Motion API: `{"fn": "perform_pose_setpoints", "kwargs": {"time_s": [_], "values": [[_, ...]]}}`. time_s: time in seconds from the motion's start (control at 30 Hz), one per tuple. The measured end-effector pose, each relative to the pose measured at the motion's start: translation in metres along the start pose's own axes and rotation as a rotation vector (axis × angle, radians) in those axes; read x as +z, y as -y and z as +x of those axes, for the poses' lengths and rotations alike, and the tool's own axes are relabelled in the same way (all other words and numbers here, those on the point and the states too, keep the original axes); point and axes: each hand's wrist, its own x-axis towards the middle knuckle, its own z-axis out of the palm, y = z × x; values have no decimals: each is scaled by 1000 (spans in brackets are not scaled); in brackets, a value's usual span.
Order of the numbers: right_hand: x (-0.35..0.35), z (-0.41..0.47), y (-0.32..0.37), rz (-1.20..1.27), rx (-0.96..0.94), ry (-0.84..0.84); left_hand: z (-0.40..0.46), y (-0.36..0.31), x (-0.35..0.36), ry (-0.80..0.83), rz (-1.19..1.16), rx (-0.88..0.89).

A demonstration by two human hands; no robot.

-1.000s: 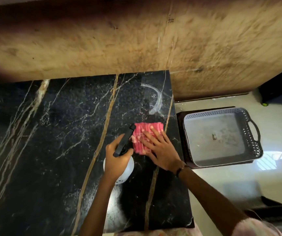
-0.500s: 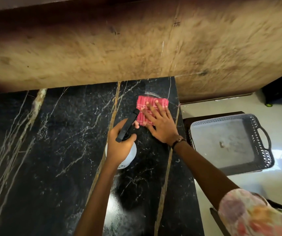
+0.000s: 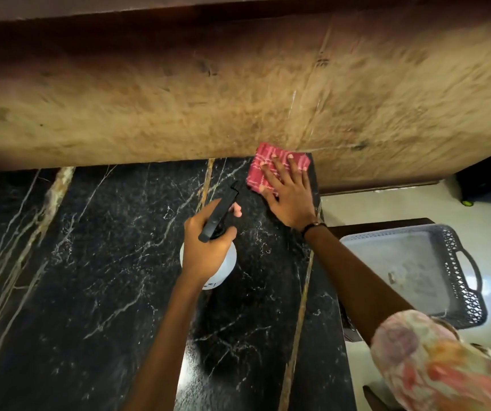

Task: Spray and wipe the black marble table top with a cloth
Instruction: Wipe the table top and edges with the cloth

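Two hands, spray bottle nozzle up-right

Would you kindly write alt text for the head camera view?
The right hand presses a red cloth flat at the far right corner of a black marble table top, while the left hand grips a white spray bottle. A grey basket sits beside the table.

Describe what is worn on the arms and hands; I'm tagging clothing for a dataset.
The right hand has a thin dark band at the wrist, and a short floral sleeve in pink, orange and cream covers the upper arm. The left hand and forearm are bare; no gloves.
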Motion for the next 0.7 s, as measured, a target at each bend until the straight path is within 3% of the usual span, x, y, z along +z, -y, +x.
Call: {"fn": "perform_pose_setpoints", "kwargs": {"time_s": [0.2,0.33,0.5,0.7], "values": [[1,-54,-28,-125,-317,33,8,8,-1,-12,20,-7],[-9,-43,-59,-100,-143,12,9,10,-2,-3,-2,-2],[-7,15,-15,-7,66,12,5,11,-1,-10,-5,8],[6,-28,8,-96,-261,60,5,11,0,-34,-23,-31]]}}
